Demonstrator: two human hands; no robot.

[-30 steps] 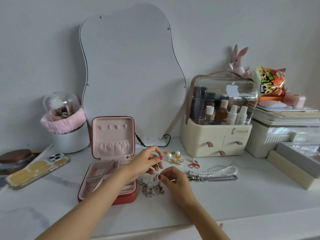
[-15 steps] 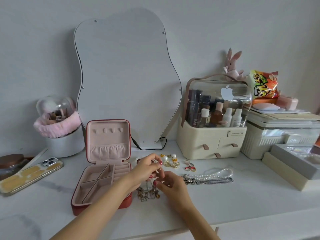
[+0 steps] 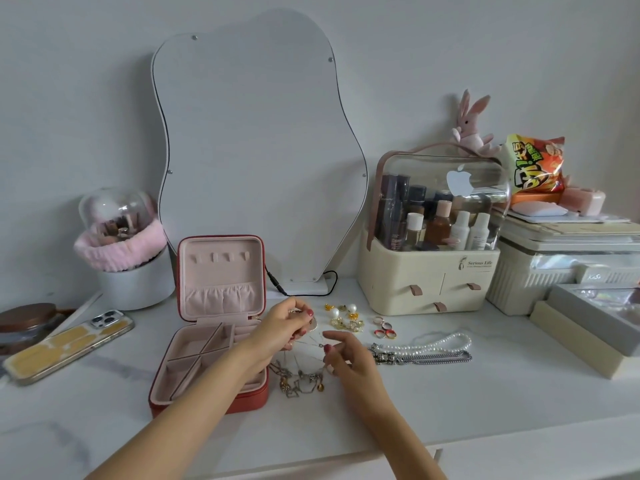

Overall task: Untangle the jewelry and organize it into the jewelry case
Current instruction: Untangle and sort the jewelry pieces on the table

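Tangled chains (image 3: 300, 380) lie nearest the surface's front edge, just right of the open red jewelry case (image 3: 211, 344). R hand (image 3: 348, 358) above them pinches a thin chain strand w/ thumb + forefinger; other fingers loosely curled. L hand (image 3: 280, 329), reaching over the case's right edge, pinches the other end w/ a small pendant. Farther back: pearl earrings (image 3: 343, 317), rings (image 3: 383, 328), pearl necklace (image 3: 436, 344). Mirror (image 3: 256, 150) stands at the back edge.

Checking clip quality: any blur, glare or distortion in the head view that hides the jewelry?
Head view: soft even light, faint shadows; wide-angle bending at edges; glare on the clear organizer lid; tangled chains small, links unresolved; left hand and right hand fairly sharp.
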